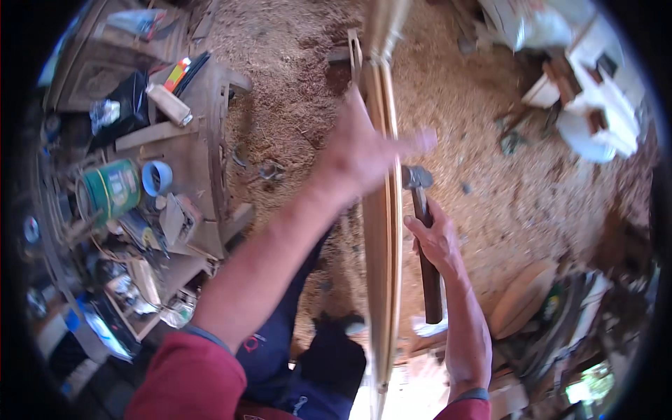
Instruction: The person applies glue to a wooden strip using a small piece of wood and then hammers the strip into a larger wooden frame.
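Observation:
A long wooden panel stands on edge and runs away from me, its grooved edge facing up. My left hand, blurred, straddles this edge, with fingers down the left side and the thumb sticking out over the right. To the right of the panel, my right hand grips a hammer by its dark wooden handle, below the head. The steel hammer head is at the panel's right face; whether it touches is unclear. Beyond my left fingers, a slotted wooden piece rises beside the panel.
Wood shavings cover the floor. At left, a cluttered wooden workbench holds a green can, a blue cup and a wood block. A white plastic chair stands at right, near piled wood scraps.

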The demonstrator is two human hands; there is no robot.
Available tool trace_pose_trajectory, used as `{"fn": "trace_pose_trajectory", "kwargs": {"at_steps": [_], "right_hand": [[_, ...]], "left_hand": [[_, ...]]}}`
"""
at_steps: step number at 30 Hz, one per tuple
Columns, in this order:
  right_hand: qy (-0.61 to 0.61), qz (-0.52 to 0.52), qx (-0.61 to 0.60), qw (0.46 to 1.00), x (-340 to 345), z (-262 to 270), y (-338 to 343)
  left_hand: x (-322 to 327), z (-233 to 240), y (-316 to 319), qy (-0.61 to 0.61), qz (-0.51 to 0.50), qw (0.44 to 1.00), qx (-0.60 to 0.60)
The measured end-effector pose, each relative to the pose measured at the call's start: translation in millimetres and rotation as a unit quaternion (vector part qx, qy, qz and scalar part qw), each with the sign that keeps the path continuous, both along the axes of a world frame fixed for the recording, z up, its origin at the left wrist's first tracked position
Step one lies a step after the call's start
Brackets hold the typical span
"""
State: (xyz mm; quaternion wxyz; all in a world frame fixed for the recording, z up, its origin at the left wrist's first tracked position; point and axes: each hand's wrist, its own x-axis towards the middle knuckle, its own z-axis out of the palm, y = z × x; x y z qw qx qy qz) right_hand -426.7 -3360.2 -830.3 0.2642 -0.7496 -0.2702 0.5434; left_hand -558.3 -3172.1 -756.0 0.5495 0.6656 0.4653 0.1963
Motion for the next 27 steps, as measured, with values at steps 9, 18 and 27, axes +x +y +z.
{"fn": "trace_pose_trajectory", "kwargs": {"at_steps": [9, 18, 27], "right_hand": [[-0.424, 0.34, -0.102, 0.833, 118.4, 163.8, 177.1], [-0.238, 0.235, -0.06, 0.941, 83.2, 238.3, 411.7], [-0.302, 0.598, -0.213, 0.711, 34.4, 199.3, 454.9]], "left_hand": [[6.0, 2.0, -7.6, 0.182, 0.11, 0.976, -0.047], [0.1, 2.3, -0.5, 0.141, 0.086, 0.976, -0.141], [2.9, -8.7, -6.1, 0.155, 0.081, 0.974, -0.143]]}}
